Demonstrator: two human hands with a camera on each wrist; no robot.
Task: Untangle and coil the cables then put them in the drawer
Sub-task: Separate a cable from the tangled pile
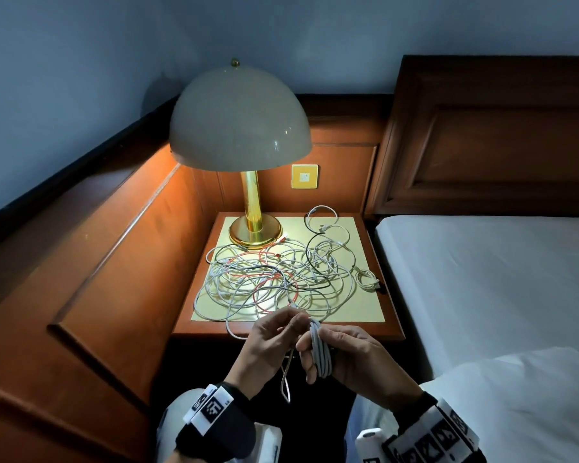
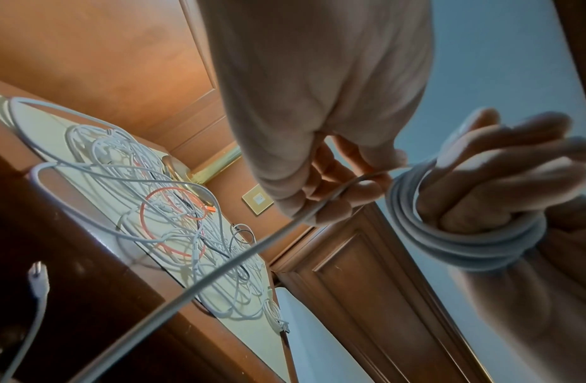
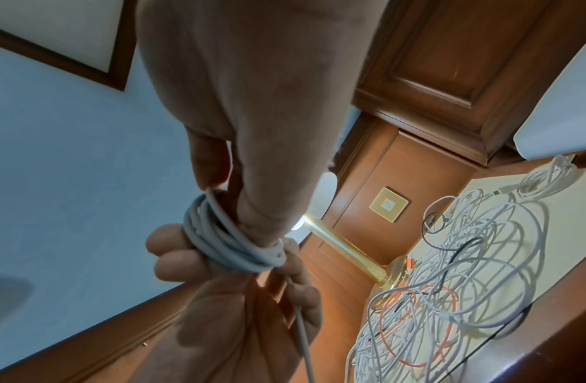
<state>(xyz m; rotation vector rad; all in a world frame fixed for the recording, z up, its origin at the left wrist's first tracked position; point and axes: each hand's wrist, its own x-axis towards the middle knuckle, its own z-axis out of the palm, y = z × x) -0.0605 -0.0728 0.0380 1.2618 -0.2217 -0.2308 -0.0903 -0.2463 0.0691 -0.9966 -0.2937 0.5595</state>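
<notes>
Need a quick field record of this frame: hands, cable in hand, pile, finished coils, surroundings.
left hand: pinches the free run of the white cable, feeding it
right hand: white cable coil wound round its fingers
loose tail: hangs below the hands
cable pile: white, red and dark cables tangled on the nightstand
finished coil: small white bundle at the nightstand's right edge
lamp: lit, at the back left of the nightstand
bed: right of the nightstand
drawer: not in view
</notes>
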